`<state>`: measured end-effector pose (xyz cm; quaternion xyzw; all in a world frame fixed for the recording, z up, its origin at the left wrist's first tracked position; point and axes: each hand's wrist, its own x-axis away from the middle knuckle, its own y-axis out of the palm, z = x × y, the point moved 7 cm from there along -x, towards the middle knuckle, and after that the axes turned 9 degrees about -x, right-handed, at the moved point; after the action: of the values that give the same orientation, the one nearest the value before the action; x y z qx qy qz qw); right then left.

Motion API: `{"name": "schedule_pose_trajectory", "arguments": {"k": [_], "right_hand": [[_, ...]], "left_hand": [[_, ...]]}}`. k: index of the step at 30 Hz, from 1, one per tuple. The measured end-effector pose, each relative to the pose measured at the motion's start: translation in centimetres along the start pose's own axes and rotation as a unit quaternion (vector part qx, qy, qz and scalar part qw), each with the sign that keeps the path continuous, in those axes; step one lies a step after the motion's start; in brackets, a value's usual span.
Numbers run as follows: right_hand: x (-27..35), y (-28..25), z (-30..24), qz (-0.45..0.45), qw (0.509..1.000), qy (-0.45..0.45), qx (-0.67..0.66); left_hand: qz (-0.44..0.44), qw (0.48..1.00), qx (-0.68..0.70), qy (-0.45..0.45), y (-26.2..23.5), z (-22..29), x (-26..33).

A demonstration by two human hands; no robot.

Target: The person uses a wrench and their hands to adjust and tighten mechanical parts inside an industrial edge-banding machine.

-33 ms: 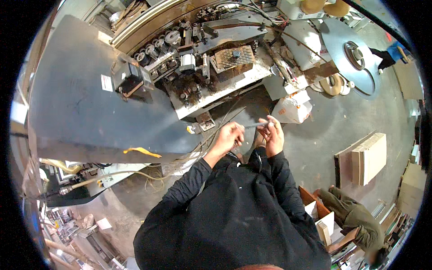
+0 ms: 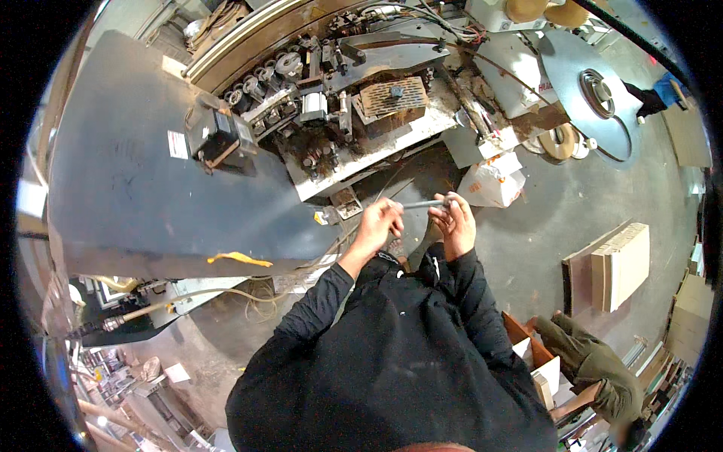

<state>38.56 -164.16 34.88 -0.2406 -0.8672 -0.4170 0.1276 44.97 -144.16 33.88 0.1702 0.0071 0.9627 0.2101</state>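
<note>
Both my hands are raised in front of my chest, over a concrete floor. My left hand [image 2: 379,224] pinches the left end of a thin grey rod [image 2: 423,203]. My right hand [image 2: 454,221] grips the rod's right end. The rod lies roughly level between them. Black sleeves cover both forearms. Just beyond my hands stands an open machine with rollers, cables and a ribbed brown block [image 2: 392,98].
The machine's large grey cover [image 2: 128,181] spreads to the left, with a yellow strip [image 2: 239,259] at its near edge. A round metal disc [image 2: 595,90], a tape roll [image 2: 559,142] and a white bag [image 2: 493,184] sit right. Stacked boards [image 2: 621,264] and a crouching person in green [image 2: 595,361] are further right.
</note>
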Motion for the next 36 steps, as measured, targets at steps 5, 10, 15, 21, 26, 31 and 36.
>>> {"name": "schedule_pose_trajectory", "arguments": {"k": [5, 10, 15, 21, 26, 31, 36], "right_hand": [[-12.2, 2.1, 1.6, -0.111, 0.987, 0.071, 0.093], [-22.9, 9.6, 3.3, -0.249, 0.946, 0.112, 0.173], [-31.2, 15.9, 3.1, -0.305, 0.92, 0.103, 0.221], [-36.5, 20.9, 0.9, -0.294, 0.908, 0.009, 0.297], [-38.3, 21.5, 2.6, -0.336, 0.864, 0.031, 0.375], [-39.2, 20.4, 6.5, -0.337, 0.841, 0.054, 0.42], [-41.8, 20.8, 10.1, -0.309, 0.818, 0.044, 0.484]], "left_hand": [[0.147, 0.986, -0.055, 0.061, -5.0, 7.0, -9.0], [0.233, 0.952, -0.162, 0.113, -8.8, 14.9, -18.4], [0.261, 0.941, -0.21, 0.054, -9.5, 22.1, -24.9], [0.315, 0.925, -0.209, 0.036, -12.4, 25.2, -29.4], [0.266, 0.876, -0.401, 0.043, -15.1, 26.5, -32.1], [0.192, 0.738, -0.646, 0.039, -17.1, 27.7, -35.1], [0.081, 0.725, -0.677, 0.102, -17.8, 27.6, -38.1]]}}
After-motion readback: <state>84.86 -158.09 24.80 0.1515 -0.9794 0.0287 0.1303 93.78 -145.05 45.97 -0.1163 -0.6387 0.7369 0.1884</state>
